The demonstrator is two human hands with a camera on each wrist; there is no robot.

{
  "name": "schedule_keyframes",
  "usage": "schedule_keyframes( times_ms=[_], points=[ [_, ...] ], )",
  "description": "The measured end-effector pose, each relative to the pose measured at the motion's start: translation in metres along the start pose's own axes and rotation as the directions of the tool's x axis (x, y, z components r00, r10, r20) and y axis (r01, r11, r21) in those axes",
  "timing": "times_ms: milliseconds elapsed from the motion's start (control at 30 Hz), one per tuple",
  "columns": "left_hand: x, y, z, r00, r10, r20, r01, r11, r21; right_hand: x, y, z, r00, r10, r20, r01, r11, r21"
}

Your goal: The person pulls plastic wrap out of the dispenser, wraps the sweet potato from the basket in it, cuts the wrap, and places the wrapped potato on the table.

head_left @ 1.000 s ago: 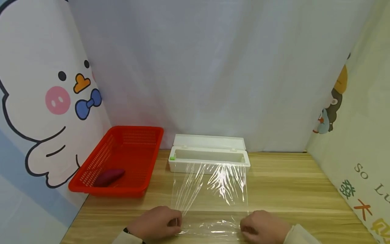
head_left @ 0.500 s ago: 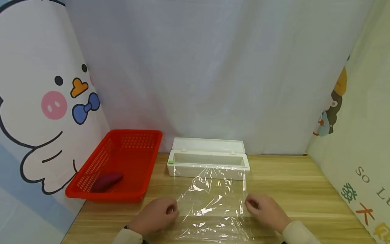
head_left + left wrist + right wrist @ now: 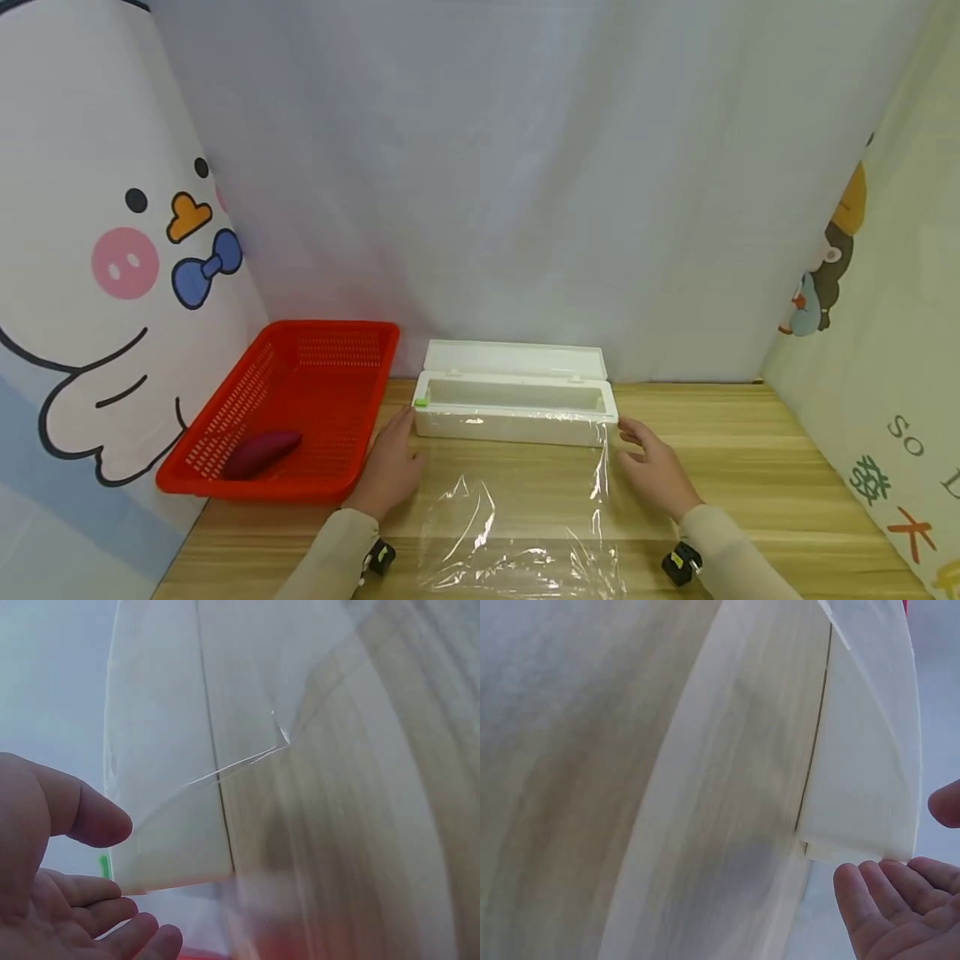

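Note:
A white cling film dispenser box (image 3: 517, 427) stands at the back of the table with its lid (image 3: 513, 358) raised. From its front edge a sheet of clear cling film (image 3: 517, 533) runs toward me over the wood, creased and shiny near its loose end. My left hand (image 3: 390, 467) is at the box's left end, fingers relaxed; in the left wrist view its thumb and fingers stand apart by the box corner. At the opposite end is my right hand (image 3: 655, 467), its fingertips (image 3: 855, 881) right at the box's end in the right wrist view.
To the left a red plastic basket (image 3: 345, 483) holds a purple sweet potato (image 3: 261, 452), close beside my left forearm. A pale curtain (image 3: 517, 183) hangs behind the table (image 3: 750, 467), and printed panels flank both sides.
Both hands have let go of the film's near corners and moved forward to the ends of the box. The film, taut before, now lies slack on the table.

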State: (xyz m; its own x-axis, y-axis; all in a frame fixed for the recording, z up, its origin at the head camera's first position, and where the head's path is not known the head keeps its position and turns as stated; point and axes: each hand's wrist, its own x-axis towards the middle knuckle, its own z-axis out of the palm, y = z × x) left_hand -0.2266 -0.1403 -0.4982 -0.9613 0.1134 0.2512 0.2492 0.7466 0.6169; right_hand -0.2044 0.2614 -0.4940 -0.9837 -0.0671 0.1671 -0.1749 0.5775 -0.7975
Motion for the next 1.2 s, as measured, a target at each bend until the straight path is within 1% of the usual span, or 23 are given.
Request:
schedule_keyframes(
  times_ms=[133, 200, 267, 333, 367, 400, 433, 467, 500, 533, 567, 600, 633, 667, 700, 733, 800, 867, 900, 933, 1033, 1133, 1200],
  points=[
    [0.003, 0.0, 0.0, 0.999, -0.016, 0.03, 0.016, 1.0, -0.001, 0.006, -0.001, -0.002, 0.999, 0.037, 0.018, -0.037, 0.999, 0.001],
    [0.006, -0.001, 0.001, 0.999, -0.019, 0.041, 0.019, 1.0, 0.004, 0.01, 0.001, -0.003, 0.999, 0.032, 0.033, -0.032, 0.999, 0.005],
    [0.006, -0.001, 0.003, 0.999, -0.019, 0.034, 0.019, 1.0, 0.01, 0.013, 0.002, -0.003, 0.999, 0.02, 0.039, -0.02, 1.0, 0.003],
    [0.004, 0.002, 0.004, 1.0, -0.009, 0.017, 0.008, 0.999, 0.047, 0.012, 0.002, -0.002, 1.0, -0.01, 0.01, 0.011, 1.0, -0.025],
    [0.001, 0.004, 0.005, 1.0, 0.007, 0.014, -0.008, 0.998, 0.069, 0.009, 0.001, -0.001, 0.999, -0.034, -0.013, 0.033, 0.998, -0.054],
    [-0.004, 0.008, 0.005, 0.999, 0.03, 0.023, -0.032, 0.995, 0.091, 0.005, -0.001, 0.002, 0.997, -0.069, -0.034, 0.065, 0.993, -0.096],
    [-0.01, 0.013, 0.005, 0.996, 0.073, 0.041, -0.077, 0.991, 0.113, 0.0, -0.004, 0.005, 0.993, -0.109, -0.046, 0.101, 0.983, -0.156],
    [-0.017, 0.017, 0.005, 0.99, 0.122, 0.072, -0.132, 0.979, 0.154, -0.006, -0.007, 0.009, 0.986, -0.159, -0.043, 0.146, 0.963, -0.226],
    [-0.024, 0.022, 0.006, 0.978, 0.177, 0.111, -0.195, 0.963, 0.185, -0.013, -0.011, 0.013, 0.975, -0.222, -0.022, 0.206, 0.933, -0.295],
    [-0.033, 0.026, 0.006, 0.96, 0.233, 0.156, -0.262, 0.942, 0.207, -0.019, -0.015, 0.018, 0.958, -0.286, 0.019, 0.273, 0.891, -0.363],
    [-0.041, 0.03, 0.007, 0.938, 0.281, 0.202, -0.323, 0.921, 0.217, -0.027, -0.018, 0.023, 0.935, -0.346, 0.076, 0.346, 0.843, -0.412],
    [-0.048, 0.034, 0.008, 0.916, 0.32, 0.244, -0.374, 0.9, 0.223, -0.034, -0.021, 0.028, 0.909, -0.394, 0.139, 0.413, 0.796, -0.442],
    [-0.055, 0.036, 0.009, 0.896, 0.344, 0.279, -0.411, 0.882, 0.231, -0.041, -0.023, 0.032, 0.882, -0.425, 0.203, 0.47, 0.756, -0.457],
    [-0.06, 0.037, 0.01, 0.882, 0.357, 0.307, -0.435, 0.868, 0.239, -0.047, -0.024, 0.035, 0.857, -0.446, 0.258, 0.515, 0.723, -0.461],
    [-0.066, 0.039, 0.011, 0.873, 0.361, 0.327, -0.446, 0.863, 0.239, -0.053, -0.024, 0.039, 0.838, -0.456, 0.3, 0.546, 0.697, -0.465],
    [-0.07, 0.039, 0.011, 0.866, 0.361, 0.346, -0.453, 0.859, 0.238, -0.058, -0.023, 0.042, 0.826, -0.457, 0.33, 0.564, 0.68, -0.468],
    [-0.076, 0.04, 0.01, 0.861, 0.343, 0.375, -0.448, 0.861, 0.24, -0.066, -0.02, 0.046, 0.816, -0.454, 0.358, 0.578, 0.664, -0.475],
    [-0.081, 0.04, 0.008, 0.857, 0.322, 0.402, -0.434, 0.872, 0.226, -0.071, -0.016, 0.049, 0.808, -0.465, 0.361, 0.589, 0.642, -0.491],
    [-0.083, 0.039, 0.007, 0.857, 0.312, 0.411, -0.424, 0.879, 0.217, -0.073, -0.015, 0.05, 0.803, -0.477, 0.357, 0.595, 0.633, -0.495],
    [-0.084, 0.039, 0.006, 0.856, 0.298, 0.421, -0.41, 0.888, 0.205, -0.074, -0.013, 0.05, 0.802, -0.482, 0.352, 0.597, 0.634, -0.492],
    [-0.086, 0.037, 0.004, 0.853, 0.267, 0.448, -0.377, 0.909, 0.176, -0.078, -0.01, 0.049, 0.803, -0.495, 0.332, 0.596, 0.649, -0.473],
    [-0.088, 0.034, 0.004, 0.845, 0.257, 0.469, -0.373, 0.911, 0.174, -0.081, -0.008, 0.048, 0.809, -0.483, 0.335, 0.588, 0.669, -0.454],
    [-0.089, 0.033, 0.003, 0.84, 0.265, 0.474, -0.385, 0.906, 0.176, -0.081, -0.009, 0.046, 0.803, -0.48, 0.352, 0.595, 0.665, -0.451]
  ],
)
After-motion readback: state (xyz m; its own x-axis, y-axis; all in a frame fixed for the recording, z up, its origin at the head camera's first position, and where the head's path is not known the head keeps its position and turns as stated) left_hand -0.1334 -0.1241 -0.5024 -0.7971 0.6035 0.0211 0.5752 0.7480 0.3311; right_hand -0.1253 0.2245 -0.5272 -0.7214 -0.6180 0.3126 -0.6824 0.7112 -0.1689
